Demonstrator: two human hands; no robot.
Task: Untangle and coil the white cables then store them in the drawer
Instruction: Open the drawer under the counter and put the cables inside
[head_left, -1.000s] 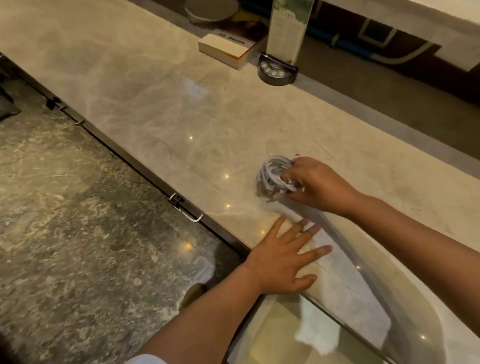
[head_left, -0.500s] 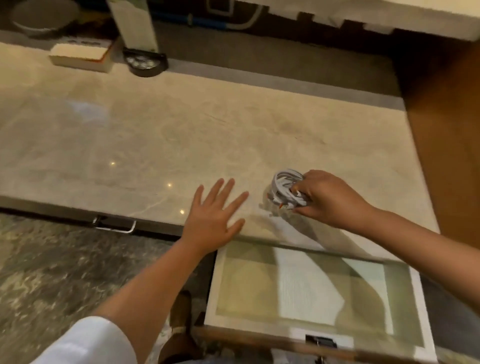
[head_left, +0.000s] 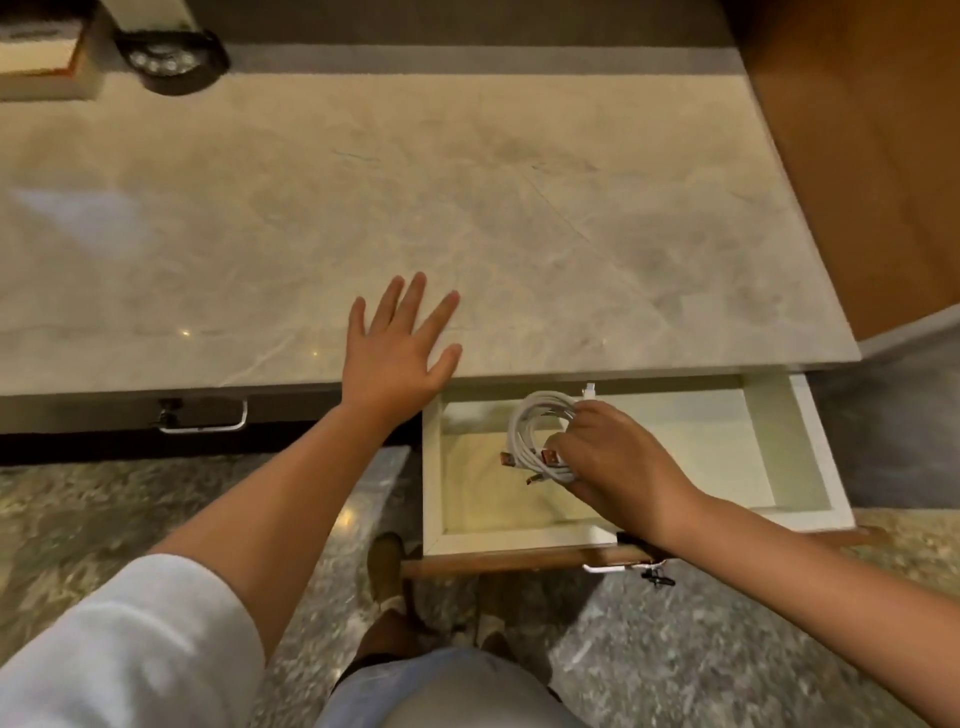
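Note:
A coiled bundle of white cables (head_left: 535, 426) with orange-tipped plugs hangs inside the open white drawer (head_left: 434, 467), over its left-middle part. My right hand (head_left: 618, 467) grips the bundle's right side from above. My left hand (head_left: 397, 353) lies flat with fingers spread on the marble countertop (head_left: 467, 208), at its front edge just left of the drawer. The drawer is pulled out from under the counter, and its floor looks bare around the bundle.
A second, closed drawer with a metal handle (head_left: 202, 418) sits to the left under the counter. A dark round device (head_left: 171, 62) and a box (head_left: 39, 62) stand at the counter's back left. A brown wooden panel (head_left: 857, 156) rises on the right. My feet stand below the drawer.
My right hand has carried the cable bundle off the countertop and down into the open drawer. My left hand stays flat on the counter edge. The view has turned down onto the drawer.

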